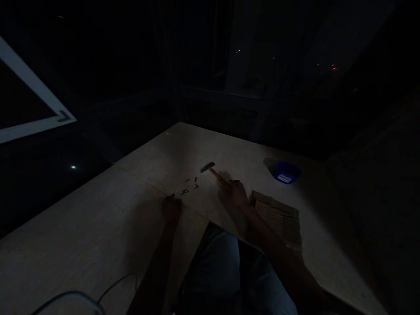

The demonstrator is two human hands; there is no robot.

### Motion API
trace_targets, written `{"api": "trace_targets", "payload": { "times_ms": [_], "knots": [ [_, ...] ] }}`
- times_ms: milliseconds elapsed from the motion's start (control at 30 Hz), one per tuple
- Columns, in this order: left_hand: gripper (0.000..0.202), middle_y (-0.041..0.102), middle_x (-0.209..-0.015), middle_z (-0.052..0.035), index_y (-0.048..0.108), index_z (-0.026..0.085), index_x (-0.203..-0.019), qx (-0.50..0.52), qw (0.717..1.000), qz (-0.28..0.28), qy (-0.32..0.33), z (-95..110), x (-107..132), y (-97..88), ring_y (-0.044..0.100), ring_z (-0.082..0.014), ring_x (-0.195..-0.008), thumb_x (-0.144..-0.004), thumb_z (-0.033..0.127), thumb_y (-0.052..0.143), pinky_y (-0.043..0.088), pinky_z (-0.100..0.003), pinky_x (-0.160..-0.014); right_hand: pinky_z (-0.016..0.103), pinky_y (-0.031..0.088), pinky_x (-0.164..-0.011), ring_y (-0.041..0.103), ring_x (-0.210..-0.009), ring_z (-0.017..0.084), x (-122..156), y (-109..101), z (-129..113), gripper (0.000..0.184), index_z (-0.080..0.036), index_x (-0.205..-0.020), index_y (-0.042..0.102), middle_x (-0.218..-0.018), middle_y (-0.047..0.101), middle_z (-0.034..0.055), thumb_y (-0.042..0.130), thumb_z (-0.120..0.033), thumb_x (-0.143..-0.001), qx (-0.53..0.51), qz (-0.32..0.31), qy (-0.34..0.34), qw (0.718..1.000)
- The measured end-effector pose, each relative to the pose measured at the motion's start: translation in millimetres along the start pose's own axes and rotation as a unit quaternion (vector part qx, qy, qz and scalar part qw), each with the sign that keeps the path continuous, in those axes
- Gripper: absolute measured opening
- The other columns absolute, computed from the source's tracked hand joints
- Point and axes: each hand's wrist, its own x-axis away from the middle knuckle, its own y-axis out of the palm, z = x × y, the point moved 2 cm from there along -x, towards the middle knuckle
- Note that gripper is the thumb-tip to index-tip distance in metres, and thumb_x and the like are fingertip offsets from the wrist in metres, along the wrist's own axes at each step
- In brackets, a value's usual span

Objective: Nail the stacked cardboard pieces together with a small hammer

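My right hand (236, 192) is wrapped round the wooden handle of a hammer (215, 174). The hammer's dark metal head points away to the left, above the pale tabletop (144, 227). Several small dark nails (185, 191) lie scattered on the surface, left of and nearer than the hammer head. Just short of them, my left hand (171, 208) rests low at the table with its fingers curled in. Dim light hides whether anything is between those fingers.
A blue plastic tub (286, 173) with a white label stands at the right. A piece of torn brown cardboard (278, 218) lies beside my right forearm. At lower left a dark cable (70, 294) loops over the table. Dark glass surrounds the far edges.
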Motion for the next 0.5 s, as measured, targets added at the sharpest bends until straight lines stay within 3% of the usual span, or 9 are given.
{"api": "trace_targets", "payload": {
  "times_ms": [167, 333, 500],
  "knots": [
    [0.033, 0.071, -0.108, -0.0178, 0.073, 0.015, -0.109, -0.019, 0.998, -0.047, 0.036, -1, -16, 6.2, 0.061, -0.0306, -0.109, -0.084, 0.032, 0.06, 0.045, -0.044, -0.102, 0.04, 0.05, -0.09, 0.06, -0.113, 0.034, -31, 22, -11, 0.042, -0.008, -0.128, 0.061, -0.121, 0.062, 0.0239, 0.06, -0.032, -0.092, 0.054, -0.043, 0.039, 0.997],
    [0.027, 0.072, -0.1, -0.0145, 0.077, 0.018, -0.092, -0.026, 0.996, -0.066, 0.063, 7, -28, 10.9, 0.063, -0.0278, -0.1, -0.089, 0.027, 0.052, 0.047, -0.04, -0.096, 0.037, 0.053, -0.086, 0.065, -0.108, 0.03, -43, 37, -9, 0.033, -0.01, -0.121, 0.066, -0.117, 0.066, 0.0228, 0.049, -0.027, -0.098, 0.077, -0.088, 0.052, 0.992],
    [0.029, 0.073, -0.098, -0.0141, 0.075, 0.017, -0.089, 0.017, 0.998, -0.054, 0.032, 6, -28, 8.7, 0.066, -0.0271, -0.096, -0.09, 0.025, 0.048, 0.05, -0.039, -0.093, 0.037, 0.053, -0.088, 0.066, -0.111, 0.031, -47, 42, -13, 0.033, -0.01, -0.121, 0.065, -0.123, 0.064, 0.0242, 0.046, -0.024, -0.1, 0.061, -0.105, 0.054, 0.991]
  ]
}}
